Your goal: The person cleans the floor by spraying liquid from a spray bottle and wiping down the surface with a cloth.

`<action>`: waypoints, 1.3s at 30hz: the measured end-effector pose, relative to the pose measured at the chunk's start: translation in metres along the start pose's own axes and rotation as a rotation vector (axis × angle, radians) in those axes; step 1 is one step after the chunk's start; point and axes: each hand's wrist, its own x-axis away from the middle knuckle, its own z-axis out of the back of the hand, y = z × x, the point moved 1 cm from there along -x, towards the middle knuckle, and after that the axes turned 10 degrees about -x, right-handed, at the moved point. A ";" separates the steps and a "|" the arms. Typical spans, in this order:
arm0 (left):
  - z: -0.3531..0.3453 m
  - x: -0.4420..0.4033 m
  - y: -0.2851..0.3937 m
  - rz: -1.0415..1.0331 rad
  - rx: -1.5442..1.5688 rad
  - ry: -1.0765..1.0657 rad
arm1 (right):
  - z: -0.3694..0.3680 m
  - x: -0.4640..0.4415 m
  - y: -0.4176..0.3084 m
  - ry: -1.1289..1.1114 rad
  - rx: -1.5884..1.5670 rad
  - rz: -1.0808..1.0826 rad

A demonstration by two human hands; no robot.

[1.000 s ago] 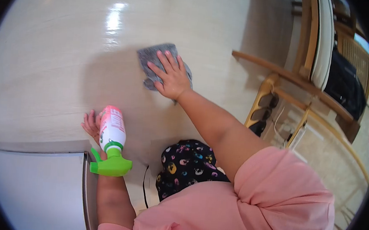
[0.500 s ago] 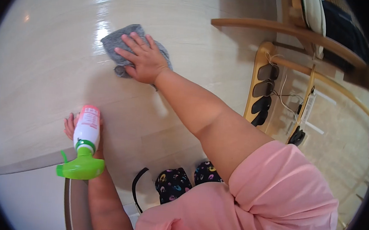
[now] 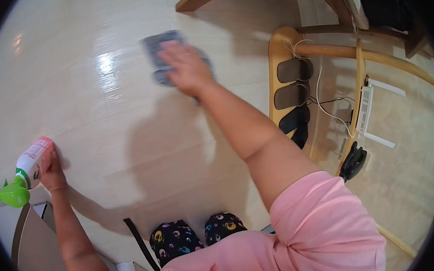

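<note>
The person's right grip (image 3: 187, 72) is lying spread over a grey cloth (image 3: 155, 41) on the pale floor (image 3: 101, 132), both blurring slightly. The left grip (image 3: 53, 175) is holding a pink-and-white spray bottle (image 3: 34, 159), its green head pointing down-left. The floor is catching a bright glare (image 3: 106, 66). Beyond, a wooden rack (image 3: 279, 46) is holding dark slippers (image 3: 291, 96) beside a white cable (image 3: 319, 85).
</note>
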 end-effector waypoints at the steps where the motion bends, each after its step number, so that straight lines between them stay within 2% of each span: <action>1: 0.002 -0.001 -0.005 -0.004 -0.019 0.063 | 0.015 0.021 0.028 0.040 -0.003 -0.104; 2: 0.003 0.000 0.003 -0.003 0.000 0.086 | 0.027 0.046 0.060 0.139 -0.024 -0.181; 3: 0.006 0.000 0.006 0.002 0.002 0.094 | 0.035 0.066 0.086 0.260 0.083 -0.254; 5: 0.007 0.000 0.014 -0.030 -0.079 0.071 | 0.051 0.111 0.145 0.312 0.159 -0.429; 7: 0.007 -0.002 0.004 -0.008 -0.078 0.064 | 0.058 0.132 0.171 0.354 0.159 -0.477; 10: 0.008 -0.003 -0.004 -0.082 -0.123 0.056 | 0.057 0.141 0.179 0.384 0.165 -0.535; 12: 0.006 -0.001 -0.002 -0.036 -0.022 0.065 | 0.059 0.138 0.182 0.376 0.177 -0.523; 15: 0.007 0.000 0.000 -0.027 -0.073 0.049 | 0.057 0.125 0.183 0.403 0.184 -0.517; 17: 0.008 0.000 0.006 -0.032 -0.090 0.027 | 0.055 0.108 0.190 0.465 0.240 -0.671; 19: 0.009 0.001 0.008 -0.044 -0.108 0.001 | 0.046 0.076 0.182 0.492 0.234 -0.668; 20: 0.008 0.001 0.006 -0.044 -0.123 0.023 | 0.039 0.056 0.168 0.518 0.228 -0.659; 21: 0.007 -0.001 0.004 -0.047 -0.138 0.042 | 0.030 0.033 0.136 0.467 0.111 -0.563; 22: 0.008 -0.002 0.007 -0.065 -0.142 0.032 | -0.002 0.014 0.104 0.596 0.055 -0.439; 24: 0.007 -0.001 0.013 -0.035 -0.096 0.019 | -0.031 -0.012 -0.020 0.436 -0.295 -0.277; 25: 0.005 -0.002 0.015 -0.046 -0.099 0.012 | -0.070 -0.018 -0.070 0.458 -0.261 -0.087; 26: 0.005 -0.002 0.015 -0.096 -0.083 0.043 | -0.093 -0.019 -0.132 0.254 -0.349 -0.136; 27: 0.009 -0.003 0.013 -0.146 -0.073 0.071 | -0.116 -0.009 -0.191 0.177 -0.399 -0.044; 28: 0.014 -0.006 0.008 -0.155 -0.092 0.053 | -0.148 0.002 -0.246 0.004 -0.524 0.014; 29: 0.017 -0.010 0.003 -0.220 -0.248 0.095 | -0.192 0.027 -0.298 -0.022 -0.669 0.112; 30: 0.017 -0.012 0.004 -0.287 -0.399 0.139 | -0.217 0.056 -0.337 -0.216 -0.919 0.099; 32: 0.015 -0.009 0.016 -0.263 -0.338 0.121 | -0.233 0.112 -0.360 -0.182 -0.630 0.567; 35: 0.012 -0.003 0.040 -0.232 -0.215 0.096 | -0.264 0.153 -0.315 -0.051 -0.720 0.383; 38: 0.003 -0.002 0.043 -0.248 -0.055 0.081 | -0.129 0.164 -0.192 0.018 -0.417 0.038; 39: 0.001 -0.004 0.040 -0.263 0.051 0.077 | -0.085 0.169 -0.159 0.038 -0.461 -0.200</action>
